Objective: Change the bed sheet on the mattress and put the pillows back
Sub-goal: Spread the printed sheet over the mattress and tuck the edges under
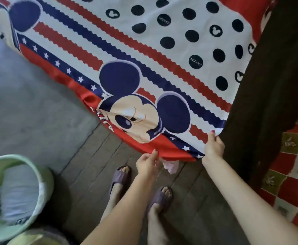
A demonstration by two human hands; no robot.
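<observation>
At six o'clock of the mattress, both hands pinch the bed sheet's (144,55) red hem, the left hand (147,162) at seven, the right hand (213,146) at five beside a dark post (268,85), where uneven pulling could skew it.

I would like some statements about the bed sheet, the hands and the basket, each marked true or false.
1. Both hands grip the red edge of the cartoon-mouse bed sheet. True: left hand, right hand.
2. The person is barefoot. False: purple slippers are on both feet.
3. The green basket holds pale fabric. True.
4. The sheet is plain white. False: it has stripes, stars and dark dots.
5. The floor is carpeted. False: it is dark planks.
</observation>
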